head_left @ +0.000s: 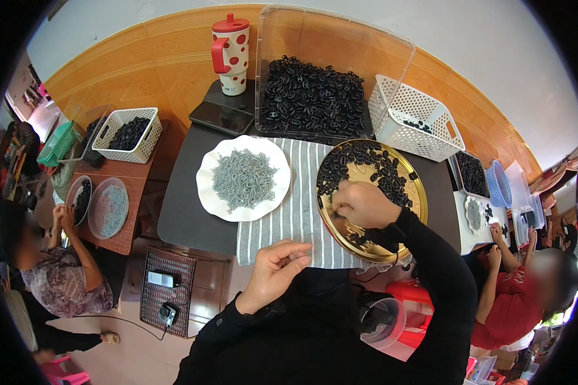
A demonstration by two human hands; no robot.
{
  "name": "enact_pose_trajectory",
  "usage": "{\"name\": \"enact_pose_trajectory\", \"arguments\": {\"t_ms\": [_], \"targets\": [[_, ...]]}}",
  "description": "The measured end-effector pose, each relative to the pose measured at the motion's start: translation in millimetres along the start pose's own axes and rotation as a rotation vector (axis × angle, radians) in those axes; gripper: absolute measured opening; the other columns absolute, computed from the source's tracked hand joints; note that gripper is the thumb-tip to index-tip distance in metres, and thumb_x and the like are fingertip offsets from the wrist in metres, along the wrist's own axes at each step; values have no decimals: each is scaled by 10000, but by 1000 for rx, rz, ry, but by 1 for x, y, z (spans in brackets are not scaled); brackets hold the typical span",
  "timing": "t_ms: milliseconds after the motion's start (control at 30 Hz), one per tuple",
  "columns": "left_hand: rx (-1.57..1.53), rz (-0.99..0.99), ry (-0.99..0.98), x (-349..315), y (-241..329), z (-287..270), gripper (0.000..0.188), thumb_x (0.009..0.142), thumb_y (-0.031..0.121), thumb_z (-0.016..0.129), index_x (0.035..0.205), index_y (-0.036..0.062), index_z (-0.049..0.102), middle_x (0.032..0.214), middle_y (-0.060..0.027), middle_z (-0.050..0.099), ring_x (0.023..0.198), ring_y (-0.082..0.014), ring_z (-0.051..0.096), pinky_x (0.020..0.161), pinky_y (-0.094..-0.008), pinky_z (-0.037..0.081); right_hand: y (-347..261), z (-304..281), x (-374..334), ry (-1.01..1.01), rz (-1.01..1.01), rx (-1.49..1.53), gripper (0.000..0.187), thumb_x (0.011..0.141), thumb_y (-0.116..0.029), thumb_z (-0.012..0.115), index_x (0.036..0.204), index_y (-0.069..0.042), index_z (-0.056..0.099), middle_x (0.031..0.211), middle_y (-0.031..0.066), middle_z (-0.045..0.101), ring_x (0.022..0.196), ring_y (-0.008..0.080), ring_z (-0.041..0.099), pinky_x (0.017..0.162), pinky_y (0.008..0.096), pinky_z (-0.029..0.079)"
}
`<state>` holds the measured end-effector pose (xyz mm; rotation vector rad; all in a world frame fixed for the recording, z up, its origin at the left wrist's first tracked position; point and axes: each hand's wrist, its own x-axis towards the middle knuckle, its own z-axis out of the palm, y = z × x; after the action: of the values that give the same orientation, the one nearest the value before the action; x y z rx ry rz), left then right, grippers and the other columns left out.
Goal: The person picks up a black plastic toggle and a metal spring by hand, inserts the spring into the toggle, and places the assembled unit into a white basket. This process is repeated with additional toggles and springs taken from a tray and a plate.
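Observation:
My right hand (368, 204) is over a round gold tray (421, 192), its fingers curled down among small black plastic pieces (392, 176). Whatever its fingertips hold is hidden beneath the hand. Near the front edge of a striped cloth (302, 221), my left hand (275, 274) is closed, thumb against the curled fingers. Anything between those fingers is too small or hidden to name. A white scalloped plate (207, 173) with a heap of small grey metal screws or pins (244, 178) rests left of the tray, partly on the cloth.
Behind the tray stands a clear bin (327, 38) of black pieces, beside a white perforated basket (398, 131). A spotted tumbler (236, 61) and a phone (221, 119) are at the back left. People work at tables on both sides; a clear tub (392, 321) sits below.

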<state>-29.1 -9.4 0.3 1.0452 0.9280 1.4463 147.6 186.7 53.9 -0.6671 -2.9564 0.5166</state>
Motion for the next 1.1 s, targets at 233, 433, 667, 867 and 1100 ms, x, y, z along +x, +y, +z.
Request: {"name": "enact_pose_trajectory", "arguments": {"t_ms": [233,433,667,867,1100], "targets": [[80,-8,48,3,1,0,211,878,-3,621,1087,-16,650,856,-39,560,744,-67,532,654,-189,426,6,-11,-13,136,186,124,92,754,-63,556,773,-48,644,801,145,630,796,344,612,672,428,481],[730,194,193,22,13,4,185,813,7,634,993,-13,669,847,-127,561,755,-235,571,655,-305,453,4,6,0,191,102,22,90,770,-85,599,818,-21,639,768,144,608,733,335,605,653,412,474],[1294,300,220,44,8,16,191,767,12,636,952,3,681,801,-138,526,812,-317,541,670,-397,448,3,11,4,100,125,43,85,739,-67,625,818,-36,630,784,138,591,768,343,600,660,429,464],[1369,349,151,51,0,16,88,705,-18,569,779,-27,617,781,-159,498,785,-333,510,668,-400,425,-1,12,-5,90,121,61,129,705,-25,642,817,-11,580,829,145,577,808,345,593,685,425,462],[1290,335,171,58,-4,19,103,713,-60,594,803,-11,601,812,-159,532,810,-351,538,662,-417,446,3,18,-11,157,112,46,138,698,11,626,818,6,559,788,165,568,761,352,592,651,419,459]]}}
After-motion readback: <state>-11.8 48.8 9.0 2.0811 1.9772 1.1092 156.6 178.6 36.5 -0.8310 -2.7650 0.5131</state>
